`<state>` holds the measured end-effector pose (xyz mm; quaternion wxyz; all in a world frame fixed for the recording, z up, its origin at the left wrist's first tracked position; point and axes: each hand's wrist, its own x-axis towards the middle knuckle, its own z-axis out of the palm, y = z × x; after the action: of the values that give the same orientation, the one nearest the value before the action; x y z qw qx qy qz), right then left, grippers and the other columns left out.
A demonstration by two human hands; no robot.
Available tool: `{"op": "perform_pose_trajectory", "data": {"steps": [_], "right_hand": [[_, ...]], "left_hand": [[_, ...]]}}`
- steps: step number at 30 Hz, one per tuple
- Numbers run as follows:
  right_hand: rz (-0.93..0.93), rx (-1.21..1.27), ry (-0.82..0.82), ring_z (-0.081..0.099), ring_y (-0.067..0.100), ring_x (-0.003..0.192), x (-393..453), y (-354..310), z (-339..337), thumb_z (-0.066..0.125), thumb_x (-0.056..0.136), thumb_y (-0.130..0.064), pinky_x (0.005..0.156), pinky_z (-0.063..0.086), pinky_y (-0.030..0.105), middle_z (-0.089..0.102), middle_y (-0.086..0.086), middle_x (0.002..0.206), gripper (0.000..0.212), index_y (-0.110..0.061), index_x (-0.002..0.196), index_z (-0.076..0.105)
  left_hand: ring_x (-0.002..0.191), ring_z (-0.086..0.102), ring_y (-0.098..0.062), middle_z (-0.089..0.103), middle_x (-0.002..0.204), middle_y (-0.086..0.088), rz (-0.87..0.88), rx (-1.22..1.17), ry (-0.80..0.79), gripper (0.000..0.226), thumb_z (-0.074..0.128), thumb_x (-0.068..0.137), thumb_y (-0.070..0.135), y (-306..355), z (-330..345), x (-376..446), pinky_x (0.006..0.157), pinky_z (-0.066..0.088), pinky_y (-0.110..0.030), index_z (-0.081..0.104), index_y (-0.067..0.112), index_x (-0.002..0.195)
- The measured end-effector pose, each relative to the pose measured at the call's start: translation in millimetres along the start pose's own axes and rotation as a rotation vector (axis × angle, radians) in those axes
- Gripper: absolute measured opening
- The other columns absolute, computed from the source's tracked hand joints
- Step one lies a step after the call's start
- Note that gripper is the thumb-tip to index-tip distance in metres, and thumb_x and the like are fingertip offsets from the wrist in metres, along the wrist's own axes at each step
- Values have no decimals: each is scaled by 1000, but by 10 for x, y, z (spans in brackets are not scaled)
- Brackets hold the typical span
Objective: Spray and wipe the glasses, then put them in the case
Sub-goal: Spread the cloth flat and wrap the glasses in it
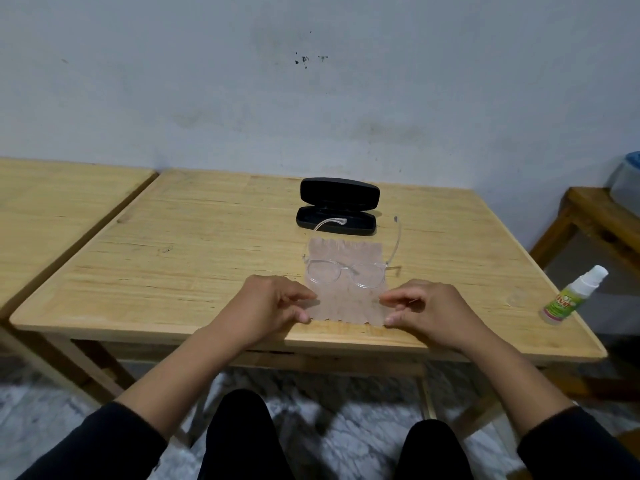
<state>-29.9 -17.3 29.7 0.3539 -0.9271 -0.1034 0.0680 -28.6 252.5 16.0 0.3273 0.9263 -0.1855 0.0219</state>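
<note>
Clear-framed glasses (348, 271) lie with arms unfolded on a pinkish wiping cloth (346, 303) spread flat near the front of the wooden table (194, 258). My left hand (277, 304) rests at the cloth's near left corner and my right hand (426, 306) at its near right corner, fingertips touching the cloth's edges. A black glasses case (336, 207) stands open just behind the cloth. A small spray bottle (571, 296) with a green label lies tilted at the table's right edge.
A clear cap (516, 296) sits left of the spray bottle. A second wooden table (52, 202) adjoins on the left. A wooden stool (599, 216) with a blue-grey object stands at the right. A wall is close behind.
</note>
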Motion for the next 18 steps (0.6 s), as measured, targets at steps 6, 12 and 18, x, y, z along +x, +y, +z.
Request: {"op": "perform_pose_trajectory", "data": {"steps": [6,12,18], "right_hand": [[-88,-91,-2,55,-3,82,76,-76,76,75,76,-18,73,38,0,61,-13,86,16,-20,91,75],[-60,-60,179,53,4,74,137,-85,131,72,78,-21,65,38,3,63,-8,82,7,-24,84,74],[-4,11,497,58,2,71,320,-162,211,67,82,-18,60,42,2,67,-7,78,8,-20,84,74]], "left_hand": [[82,65,-9,74,88,2,62,82,46,17,75,74,23,-35,101,29,74,36,2,74,21,91],[67,51,7,67,81,11,28,46,210,9,71,77,28,21,89,89,63,34,-4,73,25,85],[71,59,-5,71,83,4,-76,68,433,12,67,82,27,106,106,331,67,39,-7,71,20,91]]}}
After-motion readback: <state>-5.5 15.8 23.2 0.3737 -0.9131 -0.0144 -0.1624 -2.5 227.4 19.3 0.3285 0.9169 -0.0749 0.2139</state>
